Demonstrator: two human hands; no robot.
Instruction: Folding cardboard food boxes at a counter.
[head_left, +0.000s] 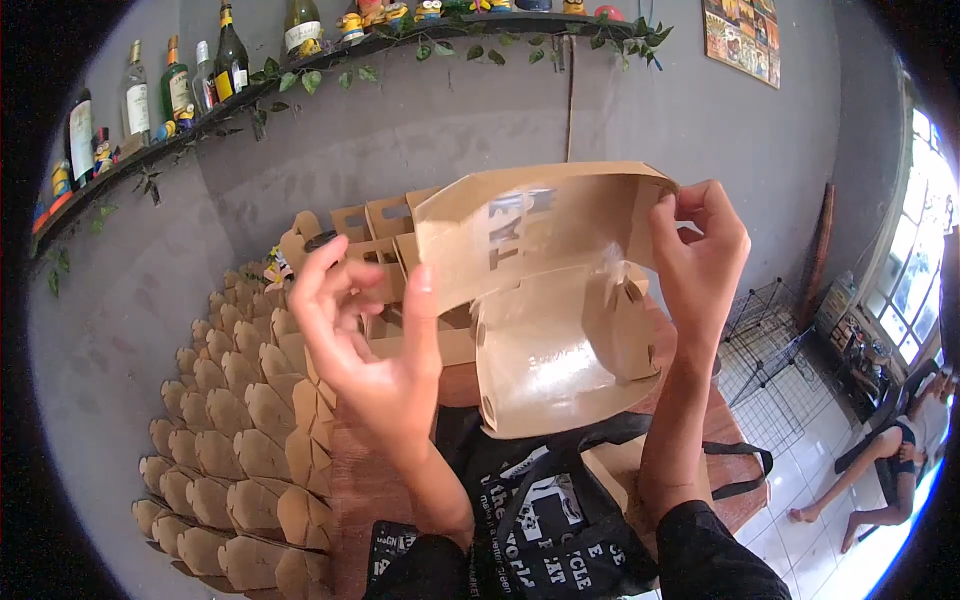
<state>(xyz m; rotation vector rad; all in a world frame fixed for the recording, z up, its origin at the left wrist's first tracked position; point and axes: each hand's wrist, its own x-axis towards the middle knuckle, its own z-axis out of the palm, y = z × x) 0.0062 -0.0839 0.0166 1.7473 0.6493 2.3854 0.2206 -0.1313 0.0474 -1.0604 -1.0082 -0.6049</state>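
Observation:
A brown cardboard takeaway box (570, 352) is held up before me with its lid (577, 217) raised. Its inside surface is glossy, and the lid bears printed letters. My right hand (701, 232) pinches the lid's right corner between thumb and fingers. To the left of the box, my left hand (367, 330) has its fingers spread and holds nothing. Its thumb overlaps the lid's left edge in the picture; whether it touches I cannot tell. Below the box lies a black bag (555, 517) with white printing, on a reddish-brown wooden table (367, 465).
Many nested cardboard boxes (232, 450) stand in rows at the left. Cardboard carriers (382, 225) with handle holes sit behind. Another cardboard piece (615, 465) lies by my right forearm. A wall shelf (330, 64) holds bottles and figurines. A seated person (900, 450) and wire grid panels (765, 352) are at right.

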